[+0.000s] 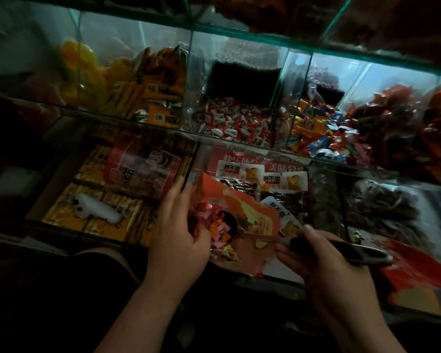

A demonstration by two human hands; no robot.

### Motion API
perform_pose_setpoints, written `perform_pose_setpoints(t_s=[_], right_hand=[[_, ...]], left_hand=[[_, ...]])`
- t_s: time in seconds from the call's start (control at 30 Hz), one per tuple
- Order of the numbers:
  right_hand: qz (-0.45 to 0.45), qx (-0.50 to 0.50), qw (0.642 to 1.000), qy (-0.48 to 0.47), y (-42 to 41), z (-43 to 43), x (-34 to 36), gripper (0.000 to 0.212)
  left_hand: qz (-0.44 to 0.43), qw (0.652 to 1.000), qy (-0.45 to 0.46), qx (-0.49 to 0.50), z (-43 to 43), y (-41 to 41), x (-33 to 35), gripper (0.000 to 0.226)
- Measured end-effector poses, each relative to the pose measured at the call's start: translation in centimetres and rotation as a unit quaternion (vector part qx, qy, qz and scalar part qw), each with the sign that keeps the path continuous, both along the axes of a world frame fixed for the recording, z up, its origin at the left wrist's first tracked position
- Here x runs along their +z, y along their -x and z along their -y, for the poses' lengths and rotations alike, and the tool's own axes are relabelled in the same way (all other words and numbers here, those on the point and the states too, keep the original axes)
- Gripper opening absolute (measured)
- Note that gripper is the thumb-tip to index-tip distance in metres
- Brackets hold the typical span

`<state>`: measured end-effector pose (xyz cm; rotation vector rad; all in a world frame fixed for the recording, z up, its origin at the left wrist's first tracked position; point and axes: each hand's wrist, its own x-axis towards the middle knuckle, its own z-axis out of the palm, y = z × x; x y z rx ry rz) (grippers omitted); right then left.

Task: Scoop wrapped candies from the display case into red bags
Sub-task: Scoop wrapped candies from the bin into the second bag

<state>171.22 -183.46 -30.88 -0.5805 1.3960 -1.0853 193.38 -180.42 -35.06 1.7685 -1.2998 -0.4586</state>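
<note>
Red bag (252,215) gripped by left fingers (182,186), right fingers (313,234) clamped on scoop (351,250) — candies (214,222) between them

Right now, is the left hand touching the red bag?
Touching: the head view shows the left hand gripping the red bag at its open edge.

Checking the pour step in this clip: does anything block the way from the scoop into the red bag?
Nothing visible does. The scoop, gripped by the right hand, has its bowl at the mouth of the red bag, which the left hand holds open. Wrapped candies lie right there.
</note>
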Motion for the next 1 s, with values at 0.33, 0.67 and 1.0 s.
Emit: perform_pose_setpoints(t_s=[0.33,0.67,1.0], right_hand=[[0.059,-0.043,0.997,0.006,4.7,0.6,2.2,0.019],[0.072,0.032,0.994,0.074,6.4,-0.5,4.1,0.008],[0.098,0.018,0.984,0.146,8.8,0.0,10.0,0.011]], left_hand=[[0.095,0.993,-0.035,-0.064,2.6,4.8,0.7,0.053],[0.148,0.981,-0.086,-0.091,4.4,5.8,-0.1,0.059],[0.161,0.976,0.118,-0.089,7.1,8.9,5.3,0.043]])
